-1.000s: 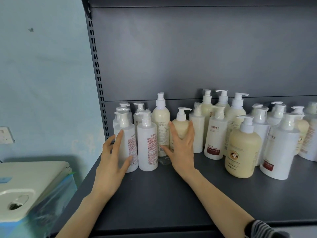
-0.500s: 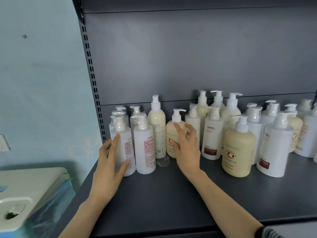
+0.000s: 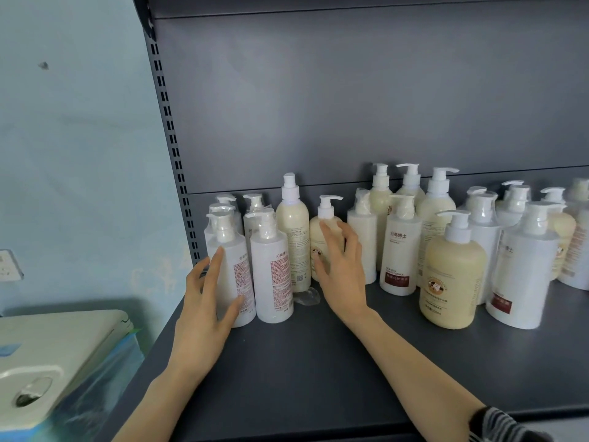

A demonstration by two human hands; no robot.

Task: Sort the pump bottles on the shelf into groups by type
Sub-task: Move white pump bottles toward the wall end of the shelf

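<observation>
Pump bottles stand in a row at the back of the dark grey shelf (image 3: pixel 318 371). At the left is a cluster of slim white bottles with red print; my left hand (image 3: pixel 205 311) rests against the front one (image 3: pixel 237 269), fingers straight along its left side, thumb on its front. A second white bottle (image 3: pixel 274 282) stands beside it, then a tall cream bottle (image 3: pixel 293 237). My right hand (image 3: pixel 342 272) is spread loosely in front of a small round cream bottle (image 3: pixel 320 237), its fingertips touching it.
Further right stand a white bottle with a dark red label (image 3: pixel 400 250), a large cream bottle (image 3: pixel 452 275), a large white bottle (image 3: pixel 522 275) and several more behind. A scrap of clear plastic (image 3: pixel 307 296) lies on the shelf. A white box (image 3: pixel 47 352) sits lower left.
My right hand has slackened from cupping the small cream bottle to a loose spread in front of it. My left hand has stayed on the white bottle. The view shifted slightly.
</observation>
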